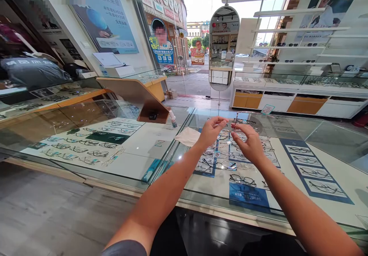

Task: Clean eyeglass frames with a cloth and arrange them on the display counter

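Above the glass counter, my right hand point(249, 143) pinches a thin pair of glasses point(236, 118), whose slim dark reddish part stands upright at the fingertips. My left hand point(212, 131) is just left of it, thumb and fingers pressed together; what they hold, if anything, is too small to make out. A small gap separates the two hands. A crumpled white cloth point(188, 137) lies on the glass left of my left hand. Under the glass and my hands, several eyeglass frames point(242, 179) rest in rows.
A small white spray bottle point(173, 119) stands behind the cloth, beside a brown wooden stand point(140, 97). An oval mirror point(224, 49) rises beyond the counter. More frames point(86, 143) fill the left case. Someone in grey clothing point(34, 72) bends at far left.
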`<action>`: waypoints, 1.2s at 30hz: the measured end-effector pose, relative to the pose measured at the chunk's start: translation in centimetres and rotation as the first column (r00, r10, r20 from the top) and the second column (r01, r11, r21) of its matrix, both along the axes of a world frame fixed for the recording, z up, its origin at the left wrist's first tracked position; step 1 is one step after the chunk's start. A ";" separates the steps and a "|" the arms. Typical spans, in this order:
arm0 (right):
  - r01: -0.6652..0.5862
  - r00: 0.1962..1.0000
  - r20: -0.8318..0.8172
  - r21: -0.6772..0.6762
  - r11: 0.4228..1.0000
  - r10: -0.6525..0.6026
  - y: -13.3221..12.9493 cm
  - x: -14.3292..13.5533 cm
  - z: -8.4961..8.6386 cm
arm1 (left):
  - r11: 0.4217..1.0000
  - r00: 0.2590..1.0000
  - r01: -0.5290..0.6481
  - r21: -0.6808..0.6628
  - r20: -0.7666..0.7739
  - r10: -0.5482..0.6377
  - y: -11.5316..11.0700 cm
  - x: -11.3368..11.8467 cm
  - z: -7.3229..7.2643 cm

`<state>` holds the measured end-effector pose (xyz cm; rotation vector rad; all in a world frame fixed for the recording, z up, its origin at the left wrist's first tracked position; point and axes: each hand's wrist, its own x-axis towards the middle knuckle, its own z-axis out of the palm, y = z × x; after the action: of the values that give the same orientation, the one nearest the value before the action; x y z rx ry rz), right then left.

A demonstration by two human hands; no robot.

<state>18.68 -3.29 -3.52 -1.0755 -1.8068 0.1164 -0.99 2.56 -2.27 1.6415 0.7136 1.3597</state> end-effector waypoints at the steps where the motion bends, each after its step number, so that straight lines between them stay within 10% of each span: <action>1: 0.011 1.000 -0.001 0.002 1.000 -0.011 0.0 0.1 0.0 | 0.995 0.995 -0.100 0.028 0.004 0.100 0.7 -0.7 0.2; 4: 0.047 0.999 -0.003 0.011 0.999 -0.047 0.2 0.4 0.0 | 0.879 0.881 -0.471 0.075 0.080 0.466 3.0 -3.7 0.7; 7: 0.079 0.997 -0.006 0.016 0.997 -0.079 0.6 0.8 -0.4 | 0.601 0.608 -0.794 0.092 0.136 0.783 4.9 -7.0 0.7; 10: 0.097 0.995 -0.003 0.005 0.995 -0.097 1.0 1.1 -0.9 | 0.353 0.360 -0.932 0.087 0.099 0.928 6.3 -9.5 -0.3; 14: 0.103 0.995 0.001 0.026 0.994 -0.103 1.6 1.4 -1.4 | 0.206 0.205 -0.979 -0.009 -0.145 0.968 7.7 -11.1 -2.6; 23: 0.098 0.995 -0.008 0.066 0.993 -0.098 1.8 1.2 -1.4 | 0.215 0.233 -0.972 -0.093 -0.300 0.925 10.6 -12.4 -5.5; 36: 0.130 0.990 -0.050 0.012 0.991 -0.129 2.0 1.4 -1.8 | 0.495 0.520 -0.852 -0.172 -0.171 0.837 11.4 -12.2 -4.2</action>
<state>20.06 -1.27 -5.37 -1.1660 -1.6866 0.0498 -13.19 13.92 -6.51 1.1210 1.8341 1.7781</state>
